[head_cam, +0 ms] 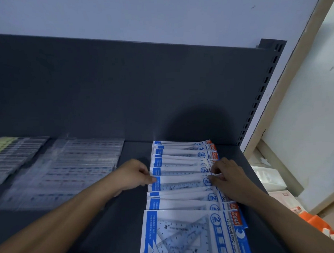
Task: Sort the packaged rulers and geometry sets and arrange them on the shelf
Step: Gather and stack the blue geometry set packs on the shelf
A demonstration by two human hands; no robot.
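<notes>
Several blue-and-white geometry set packs lie overlapped in a row running from the front to the back of the dark shelf. My left hand pinches the left edge of a pack midway along the row. On the opposite edge of that pack, my right hand holds on with curled fingers. To the left lie clear packaged rulers in an overlapped stack, and further left another ruler stack with green ends.
The shelf's dark back panel rises behind the packs, with a slotted upright at its right end. Right of the shelf are a pale wall, white boxes and an orange package lower down.
</notes>
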